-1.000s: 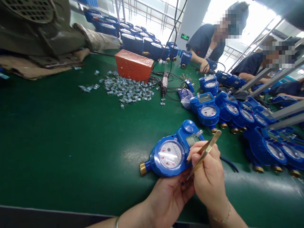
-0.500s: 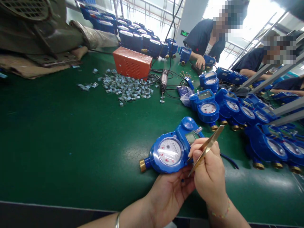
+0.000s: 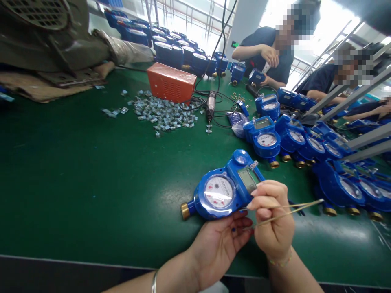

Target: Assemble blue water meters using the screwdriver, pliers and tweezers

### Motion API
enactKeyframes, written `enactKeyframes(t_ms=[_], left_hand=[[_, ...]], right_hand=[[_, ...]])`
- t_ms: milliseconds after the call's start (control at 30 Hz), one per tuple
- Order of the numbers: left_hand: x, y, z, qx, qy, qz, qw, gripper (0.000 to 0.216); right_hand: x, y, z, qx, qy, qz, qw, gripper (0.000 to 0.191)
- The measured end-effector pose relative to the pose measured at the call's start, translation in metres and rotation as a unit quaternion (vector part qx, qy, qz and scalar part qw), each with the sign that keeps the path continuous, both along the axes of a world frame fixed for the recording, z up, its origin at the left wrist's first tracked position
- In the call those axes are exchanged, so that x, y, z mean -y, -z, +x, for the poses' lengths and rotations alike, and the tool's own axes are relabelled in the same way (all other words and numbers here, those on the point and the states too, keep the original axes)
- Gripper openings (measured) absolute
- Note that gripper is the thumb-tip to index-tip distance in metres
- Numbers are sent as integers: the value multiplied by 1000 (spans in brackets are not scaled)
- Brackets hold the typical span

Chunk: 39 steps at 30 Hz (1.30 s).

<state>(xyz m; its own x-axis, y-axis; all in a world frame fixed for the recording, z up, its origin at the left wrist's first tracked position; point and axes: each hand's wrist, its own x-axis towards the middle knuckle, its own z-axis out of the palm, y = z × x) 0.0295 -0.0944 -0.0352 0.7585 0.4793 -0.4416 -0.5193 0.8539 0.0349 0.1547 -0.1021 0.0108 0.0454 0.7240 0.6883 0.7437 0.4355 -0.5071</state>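
Observation:
A blue water meter [image 3: 218, 191] lies on the green table, tilted, with its round dial, small display and brass threaded end facing up. My left hand [image 3: 214, 248] is palm up against its lower edge, fingers apart and slightly curled. A tiny dark blue piece [image 3: 233, 230] rests on those fingers. In my right hand [image 3: 273, 219] is a pair of gold-coloured tweezers [image 3: 297, 208], pinched between the fingers. The tips point toward the meter's lower right edge, near a small hole, and are partly hidden by my fingers.
Several blue meters [image 3: 265, 140] stand in rows at right, more at the back. Near the orange box [image 3: 171, 83] lie a pile of small clear parts [image 3: 165, 112] and a power screwdriver [image 3: 210, 106]. A blower [image 3: 45, 36] fills the left; co-workers [image 3: 269, 55] sit opposite.
The tweezers have swung from steep to nearly level, their rear end now pointing right. My right hand has turned and shifted slightly right. A co-worker has raised a hand over a meter.

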Motion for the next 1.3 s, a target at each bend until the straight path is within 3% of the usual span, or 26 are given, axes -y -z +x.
enactKeyframes(t_ms=[167,300,467,700,800,900,1033,1167,1300], left_hand=[[2,0,-9,38,25,13,999,19],[4,-7,-17,76,44,84,993,23],[7,-7,-16,0,59,153,987,11],[7,0,-16,-76,49,114,989,15],[3,-2,-16,-93,50,97,990,16],[-2,-6,-6,-131,34,69,988,22],[-8,-10,22,-176,-20,43,983,20],[-10,-9,45,-136,-45,63,988,22],[-9,-5,49,-105,-48,85,990,20]], right_hand=[[19,4,-4,62,12,36,997,18],[37,16,-8,90,59,-4,994,14],[46,29,-17,41,98,-61,993,14],[49,29,-17,-95,105,-50,989,19],[44,28,-5,-165,165,-21,972,20],[36,35,11,-184,228,-35,955,21],[26,52,23,-198,253,-70,945,24],[19,59,21,-201,249,-91,943,24],[16,58,20,-192,243,-101,946,23]])
